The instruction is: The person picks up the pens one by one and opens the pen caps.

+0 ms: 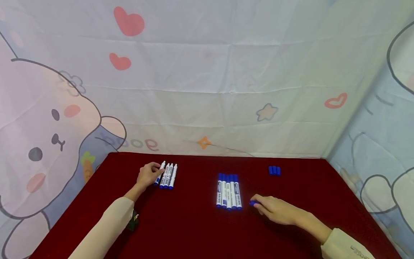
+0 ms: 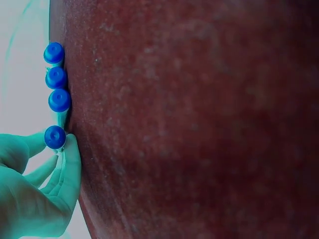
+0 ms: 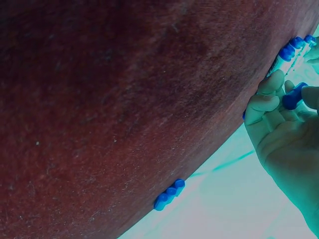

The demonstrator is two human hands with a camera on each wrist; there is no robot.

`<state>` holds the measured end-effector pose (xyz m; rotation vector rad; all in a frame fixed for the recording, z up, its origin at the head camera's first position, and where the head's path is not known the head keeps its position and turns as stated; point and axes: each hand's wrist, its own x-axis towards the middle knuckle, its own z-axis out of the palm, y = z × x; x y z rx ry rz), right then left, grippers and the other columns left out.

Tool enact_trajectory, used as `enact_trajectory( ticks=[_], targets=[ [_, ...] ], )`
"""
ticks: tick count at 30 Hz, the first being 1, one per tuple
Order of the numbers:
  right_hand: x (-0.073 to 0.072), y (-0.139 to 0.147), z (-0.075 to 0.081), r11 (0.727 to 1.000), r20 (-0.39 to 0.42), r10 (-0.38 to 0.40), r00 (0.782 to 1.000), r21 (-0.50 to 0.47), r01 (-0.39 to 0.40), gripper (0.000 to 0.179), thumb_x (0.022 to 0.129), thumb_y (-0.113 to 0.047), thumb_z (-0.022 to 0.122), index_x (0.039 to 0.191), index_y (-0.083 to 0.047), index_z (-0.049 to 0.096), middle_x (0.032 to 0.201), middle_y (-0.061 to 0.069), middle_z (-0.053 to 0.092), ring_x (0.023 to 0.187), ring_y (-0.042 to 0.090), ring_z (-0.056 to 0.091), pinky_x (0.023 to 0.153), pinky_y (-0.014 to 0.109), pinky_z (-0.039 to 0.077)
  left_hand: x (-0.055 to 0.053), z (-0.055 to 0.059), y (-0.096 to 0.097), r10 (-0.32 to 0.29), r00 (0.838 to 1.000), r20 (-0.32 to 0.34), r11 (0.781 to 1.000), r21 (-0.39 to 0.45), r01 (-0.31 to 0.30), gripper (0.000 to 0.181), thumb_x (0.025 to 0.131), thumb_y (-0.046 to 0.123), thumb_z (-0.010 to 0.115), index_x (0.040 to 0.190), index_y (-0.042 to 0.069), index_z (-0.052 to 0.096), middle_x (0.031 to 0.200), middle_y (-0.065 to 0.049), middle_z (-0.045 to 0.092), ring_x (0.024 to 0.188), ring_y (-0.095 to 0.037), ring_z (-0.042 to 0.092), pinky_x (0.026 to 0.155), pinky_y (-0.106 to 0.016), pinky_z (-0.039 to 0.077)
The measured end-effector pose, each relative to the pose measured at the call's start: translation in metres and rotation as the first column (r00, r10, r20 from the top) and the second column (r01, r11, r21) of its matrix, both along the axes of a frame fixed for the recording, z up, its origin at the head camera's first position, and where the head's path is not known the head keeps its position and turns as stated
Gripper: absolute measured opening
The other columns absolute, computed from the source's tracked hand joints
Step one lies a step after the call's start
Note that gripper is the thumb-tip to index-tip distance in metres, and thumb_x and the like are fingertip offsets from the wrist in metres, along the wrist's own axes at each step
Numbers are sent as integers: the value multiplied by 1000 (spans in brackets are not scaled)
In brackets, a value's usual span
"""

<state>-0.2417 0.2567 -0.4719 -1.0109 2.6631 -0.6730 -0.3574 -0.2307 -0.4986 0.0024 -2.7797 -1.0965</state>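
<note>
One slim white marker with a blue end is pinched in the left hand, head view, beside three matching markers on the dark red table! Mid-table, five white markers with blue caps lie side by side; near them the right hand grips a small blue cylindrical cap, three loose blue caps beyond. Left wrist view: four blue ends, the lowest between thumb and fingers. Right wrist: gripped cap at the fingers, loose trio well apart.
</note>
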Motion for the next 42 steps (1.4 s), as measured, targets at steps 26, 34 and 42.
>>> enact_trajectory(
  ticks=[26,34,42],
  targets=[
    [-1,0,-3,1000,1,13,1000,-6,-13,33,113,-30,38,130,-9,57,84,-13,60,77,-4,55,76,25,53,-8,-3,2,18,998,58,1000,14,-19,35,97,23,67,117,-6,66,100,-23,72,55,-11,58,49,-24,49],
    [-1,1,-1,1000,13,7,1000,-17,-7,31,112,-30,39,129,-10,57,83,-13,58,75,-4,53,72,22,50,-2,9,4,22,998,58,998,-61,-18,35,99,25,66,119,-4,67,105,-21,73,64,-18,65,54,-29,50],
    [-1,3,1,1000,-8,2,1000,-2,-2,31,111,-29,42,131,-10,56,91,-11,63,78,-5,55,70,22,51,2,26,8,32,999,-22,994,-103,-34,30,98,22,63,118,-1,69,103,-18,73,82,-28,67,64,-42,53]
  ],
)
